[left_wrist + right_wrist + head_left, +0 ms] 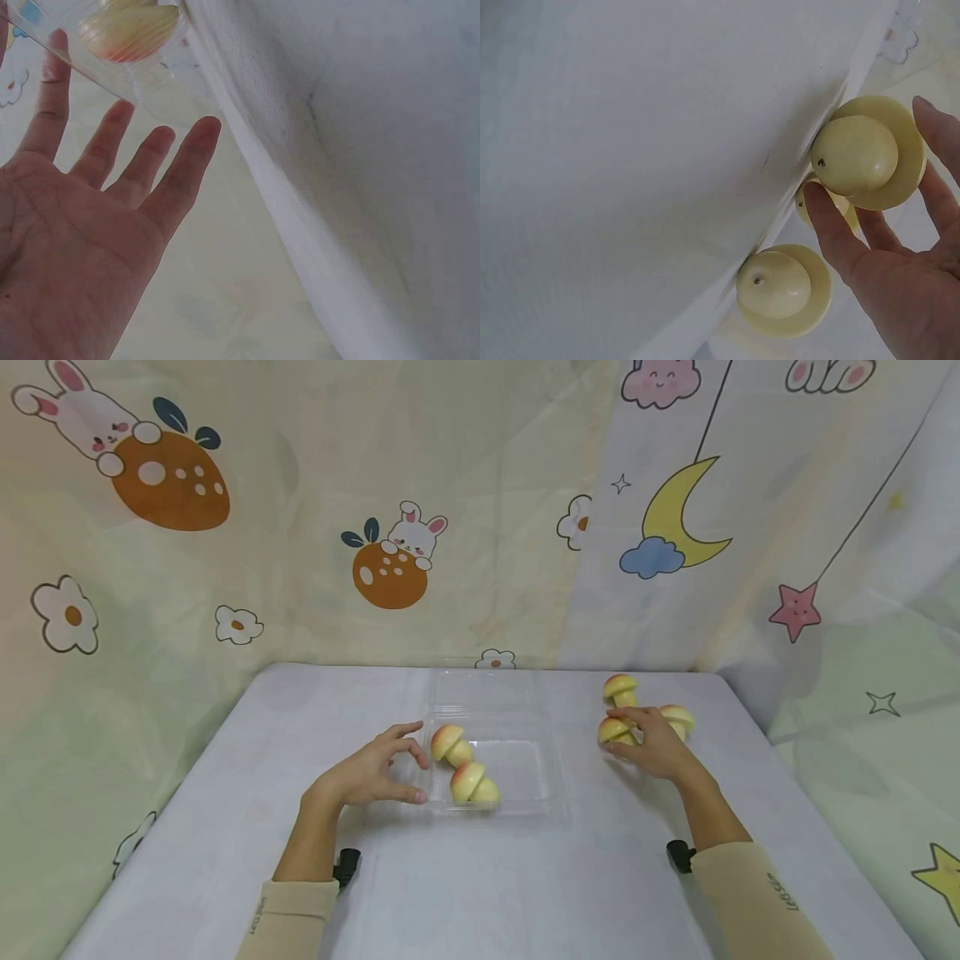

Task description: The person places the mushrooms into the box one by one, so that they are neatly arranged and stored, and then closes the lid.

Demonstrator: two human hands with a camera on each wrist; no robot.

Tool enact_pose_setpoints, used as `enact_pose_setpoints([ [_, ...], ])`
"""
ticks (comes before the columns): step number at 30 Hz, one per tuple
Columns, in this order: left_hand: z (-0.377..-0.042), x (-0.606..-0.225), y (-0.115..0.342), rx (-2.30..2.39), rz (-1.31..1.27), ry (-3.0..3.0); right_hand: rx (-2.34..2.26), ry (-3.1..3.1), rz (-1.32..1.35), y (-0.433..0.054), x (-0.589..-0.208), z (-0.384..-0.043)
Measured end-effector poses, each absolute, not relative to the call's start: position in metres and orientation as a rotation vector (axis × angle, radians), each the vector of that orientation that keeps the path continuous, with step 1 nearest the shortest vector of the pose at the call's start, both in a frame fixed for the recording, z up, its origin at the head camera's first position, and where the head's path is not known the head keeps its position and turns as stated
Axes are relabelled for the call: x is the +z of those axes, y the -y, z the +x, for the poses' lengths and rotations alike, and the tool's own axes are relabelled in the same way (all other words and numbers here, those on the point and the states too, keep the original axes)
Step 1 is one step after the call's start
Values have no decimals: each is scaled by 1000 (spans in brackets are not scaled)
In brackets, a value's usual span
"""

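At the right of the table, my right hand (656, 747) grips a toy mushroom (859, 154) with a red-and-yellow cap and pale stem, thumb and fingers on either side of it. The mushroom appears to rest on the table. Two similar mushrooms are close by, a far one (620, 690) and one at the right (677, 720) partly behind the hand. A clear plastic box (517, 768) with its lid (487, 689) folded back holds two more mushrooms (448, 745) along its left side. My left hand (375, 768) is spread with bent fingers at the box's left edge, holding nothing.
A white-covered table (450, 893) carries everything. Behind it and along both sides hangs a curtain (300, 527) printed with rabbits, flowers, a moon and stars. Black wrist straps (347, 867) show at both sleeve cuffs.
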State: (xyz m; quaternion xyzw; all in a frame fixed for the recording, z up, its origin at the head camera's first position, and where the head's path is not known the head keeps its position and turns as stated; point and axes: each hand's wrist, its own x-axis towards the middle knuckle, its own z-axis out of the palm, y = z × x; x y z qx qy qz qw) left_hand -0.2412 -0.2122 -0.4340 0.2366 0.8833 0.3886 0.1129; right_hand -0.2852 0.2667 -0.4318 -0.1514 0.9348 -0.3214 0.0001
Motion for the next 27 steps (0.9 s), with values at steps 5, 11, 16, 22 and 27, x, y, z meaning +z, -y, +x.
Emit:
enact_pose_setpoints([
  [5, -240, -433, 212, 1145, 691, -2587, -1058, -2923, -539, -268, -435, -286],
  [11, -240, -432, 211, 1156, 685, -2577, -1065, -2922, -589, -268, -438, -288],
  [16, -240, -431, 211, 1164, 690, -2571, -1133, -2885, -626, -267, -437, -288],
  [22, -240, -432, 211, 1160, 692, -2575, -1193, -2892, -664, -257, -427, -286],
  [27, -240, -433, 213, 1158, 692, -2581, -1264, -2894, -679, -246, -419, -285],
])
